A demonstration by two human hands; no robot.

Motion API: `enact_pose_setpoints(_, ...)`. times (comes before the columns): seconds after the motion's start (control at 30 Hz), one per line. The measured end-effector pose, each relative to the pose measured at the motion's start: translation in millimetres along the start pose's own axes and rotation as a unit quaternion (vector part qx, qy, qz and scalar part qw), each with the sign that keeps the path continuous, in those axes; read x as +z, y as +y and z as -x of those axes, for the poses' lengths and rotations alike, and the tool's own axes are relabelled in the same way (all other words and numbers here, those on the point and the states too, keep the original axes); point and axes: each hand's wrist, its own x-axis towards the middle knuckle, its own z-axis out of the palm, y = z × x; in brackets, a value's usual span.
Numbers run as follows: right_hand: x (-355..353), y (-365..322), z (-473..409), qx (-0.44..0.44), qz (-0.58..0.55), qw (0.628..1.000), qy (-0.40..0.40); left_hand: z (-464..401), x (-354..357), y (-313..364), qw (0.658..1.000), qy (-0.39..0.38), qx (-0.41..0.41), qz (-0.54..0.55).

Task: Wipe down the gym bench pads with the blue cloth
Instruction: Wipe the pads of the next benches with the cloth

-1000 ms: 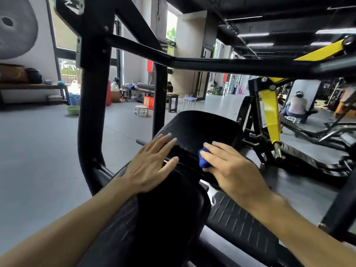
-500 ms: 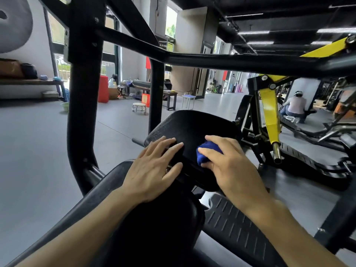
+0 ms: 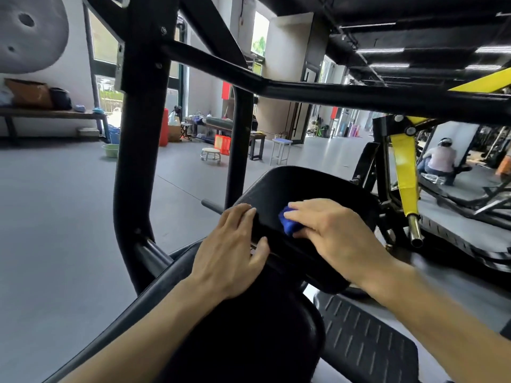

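Since a second ago both my hands have slid up onto the far pad (image 3: 301,186) at 12 o'clock; two black pads show, the near pad (image 3: 249,327) at 6. My left hand (image 3: 232,250) rests flat, fingers together; my right hand (image 3: 331,230) fingers pinch the one blue cloth (image 3: 287,221)

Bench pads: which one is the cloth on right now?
The far pad, the rounded one beyond the hands. The right hand presses the blue cloth on it; the near pad under the forearms has none.
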Motion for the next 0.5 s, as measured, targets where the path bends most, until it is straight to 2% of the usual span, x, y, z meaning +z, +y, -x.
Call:
enact_pose_setpoints(0.13, 43.8, -13.3, -73.3, -0.037, -0.039, 0.995, -0.083, 3.2, -1.4, 2.2, 1.0, -0.006, -0.03, 0.003)
enact_pose_setpoints(0.23, 54.4, -16.5, -97.7, -0.032, -0.046, 0.991, -0.124, 3.0, -3.6, 2.4, 0.998, -0.014, -0.054, -0.001)
enact_pose_setpoints(0.37, 42.7, -12.1, -86.5, -0.05, -0.035, 0.99, -0.126, 6.0, -4.6, 4.3, 0.998, -0.016, -0.053, -0.005)
enact_pose_setpoints(0.5, 7.1, 8.5, -28.0, -0.014, -0.034, 0.996, -0.087, 6.7, -3.5, 2.9, 0.999, -0.019, -0.034, -0.027)
